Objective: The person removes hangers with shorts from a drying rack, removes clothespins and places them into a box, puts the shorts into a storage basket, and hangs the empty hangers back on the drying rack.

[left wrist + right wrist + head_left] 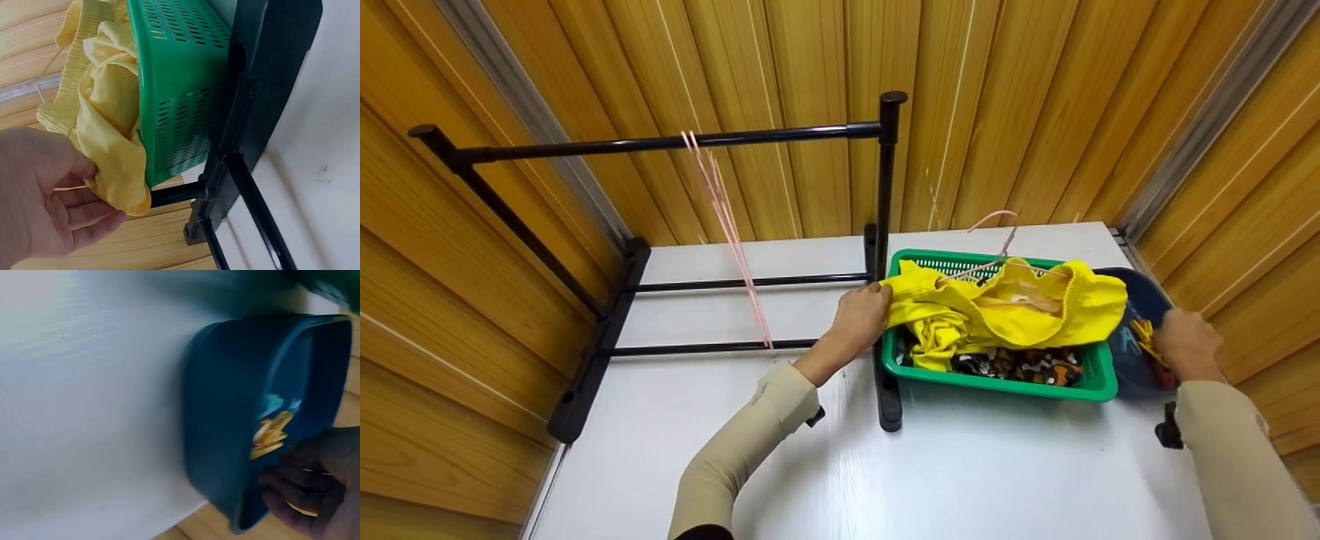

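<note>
At the left end of a yellow garment (1027,330), my left hand (861,313) pinches the cloth between thumb and fingers. The garment has a gathered elastic edge and lies across a green basket (997,386). A pink hanger (1006,238) sits inside its opening, hook upward. In the left wrist view the held cloth (118,163) hangs over the basket's end. My right hand (1189,345) reaches over a dark blue basin (219,410), its fingers loosely bent near yellow clothespins (271,434). That view is blurred, and I see no clothespin clearly in the fingers.
A black clothes rack (780,135) stands to the left, its foot (889,405) beside the basket. Several pink hangers (731,232) hang from its bar. Patterned dark cloth (1020,367) lies in the basket under the garment. Wood-look walls (997,112) enclose the white table (990,465).
</note>
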The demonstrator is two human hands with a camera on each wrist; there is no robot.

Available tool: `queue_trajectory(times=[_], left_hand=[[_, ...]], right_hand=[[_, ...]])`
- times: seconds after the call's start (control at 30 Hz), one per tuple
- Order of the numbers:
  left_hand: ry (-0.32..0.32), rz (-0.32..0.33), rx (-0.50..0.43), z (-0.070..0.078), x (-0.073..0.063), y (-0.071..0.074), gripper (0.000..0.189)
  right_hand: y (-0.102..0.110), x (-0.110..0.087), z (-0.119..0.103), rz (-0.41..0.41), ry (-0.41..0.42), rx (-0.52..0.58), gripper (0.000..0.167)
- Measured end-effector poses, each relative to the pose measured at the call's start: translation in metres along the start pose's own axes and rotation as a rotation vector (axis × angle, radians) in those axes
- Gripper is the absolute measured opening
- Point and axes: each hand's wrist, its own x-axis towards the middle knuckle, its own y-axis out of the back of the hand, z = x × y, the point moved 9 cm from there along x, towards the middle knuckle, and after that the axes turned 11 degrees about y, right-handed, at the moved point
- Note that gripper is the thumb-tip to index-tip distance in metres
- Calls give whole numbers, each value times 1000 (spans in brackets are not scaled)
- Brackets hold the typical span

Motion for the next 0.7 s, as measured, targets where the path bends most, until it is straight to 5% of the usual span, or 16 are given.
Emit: queue_trajectory(times=[0.13,0.27,0.33,0.4,0.53,0.7], left_hand=[[-61,46,70,15,8,4,9],[-74,-50,-109,28,24,1,22],[-52,-122,-249,30,33,-4,25],[-2,-171,-374,29,42,-8,27],[110,-172,-570,17,56,-13,23],[157,-114,-745,1,60,-13,21]], right_hand=[[41,10,-44,340,84,97,41],[72,16,-107,580,279,226,40],[74,20,-137,549,361,282,45],[69,25,-161,431,391,295,54],[58,29,-185,241,375,216,62],[70,26,-169,370,289,305,40]])
